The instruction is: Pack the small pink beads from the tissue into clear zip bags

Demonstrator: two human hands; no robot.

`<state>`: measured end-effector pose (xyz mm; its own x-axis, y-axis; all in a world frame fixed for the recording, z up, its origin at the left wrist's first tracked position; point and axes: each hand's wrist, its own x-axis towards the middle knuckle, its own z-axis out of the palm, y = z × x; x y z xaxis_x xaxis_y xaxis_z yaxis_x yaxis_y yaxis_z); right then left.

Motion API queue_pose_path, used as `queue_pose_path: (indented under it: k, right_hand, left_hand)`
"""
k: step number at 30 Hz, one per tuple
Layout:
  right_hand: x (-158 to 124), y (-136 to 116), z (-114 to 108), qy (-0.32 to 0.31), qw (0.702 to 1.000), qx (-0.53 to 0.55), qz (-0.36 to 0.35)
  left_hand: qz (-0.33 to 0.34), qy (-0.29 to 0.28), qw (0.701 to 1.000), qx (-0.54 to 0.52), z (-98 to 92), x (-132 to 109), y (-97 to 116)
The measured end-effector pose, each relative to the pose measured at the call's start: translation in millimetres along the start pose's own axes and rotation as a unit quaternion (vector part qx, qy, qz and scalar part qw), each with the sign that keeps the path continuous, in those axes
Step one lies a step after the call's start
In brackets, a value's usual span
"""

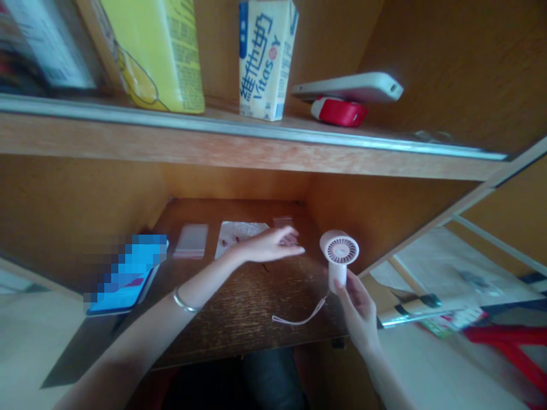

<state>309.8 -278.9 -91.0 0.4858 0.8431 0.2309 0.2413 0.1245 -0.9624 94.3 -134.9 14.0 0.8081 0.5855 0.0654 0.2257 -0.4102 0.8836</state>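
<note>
In the head view my right hand (360,310) is closed round the handle of a pale pink handheld fan (341,250), held upright with its round grille facing me. A wrist strap (299,322) hangs from the handle and curves over the desk. My left hand (276,244), with a silver bangle on its wrist, reaches over the desk. Its thumb is apart from the half-curled fingers, and nothing shows between them. Just beyond it lies a crumpled white sheet (226,230) with a few small dark bits on it. A small clear bag (282,221) lies behind the fingers.
A flat whitish packet (191,240) lies left of the sheet, and a tablet-like screen (128,285) leans at the left wall. Overhead, a shelf (256,149) holds a yellow pack (158,57), a Vitasoy carton (267,62), a white device (348,86) and a red case (341,111).
</note>
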Motion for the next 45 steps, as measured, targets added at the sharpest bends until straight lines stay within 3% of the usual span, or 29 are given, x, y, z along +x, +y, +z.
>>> queue_pose_path:
  k: [2, 5, 9, 16, 22, 31, 37, 45]
  right_hand:
    - [1.9, 8.7, 1.1, 0.019, 0.999, -0.013, -0.024]
    - [5.7, 14.9, -2.1, 0.022, 0.999, -0.02, -0.043]
    - [13.9, 16.5, -13.1, 0.031, 0.996, -0.062, -0.055]
    - [23.2, 25.3, -21.0, 0.047, 0.987, -0.154, -0.017]
    - [22.4, 29.5, -18.6, 0.059, 0.972, -0.228, 0.019]
    - [23.9, 17.6, -17.3, 0.021, 0.96, -0.278, 0.014]
    - [25.6, 17.4, -17.5, 0.0, 0.963, -0.267, 0.031]
    - [27.3, 19.0, -21.6, 0.043, 0.963, -0.263, 0.042]
  left_hand:
    - [0.051, -0.046, 0.997, -0.036, 42.1, 8.9, 7.7]
    - [0.057, 0.013, 0.997, -0.055, 90.1, 26.8, 9.1]
    - [0.025, 0.092, 0.994, -0.048, 115.7, 53.6, -1.3]
    - [0.074, 0.049, 0.996, 0.0, 122.4, 78.4, -24.4]
    - [0.091, 0.015, 0.995, -0.041, 118.4, 77.2, -36.6]
    - [0.085, -0.047, 0.993, -0.06, 107.9, 70.7, -47.3]
    - [0.074, -0.052, 0.994, -0.066, 108.6, 59.4, -50.3]
    - [0.085, -0.006, 0.991, 0.103, 125.7, 64.0, -54.2]
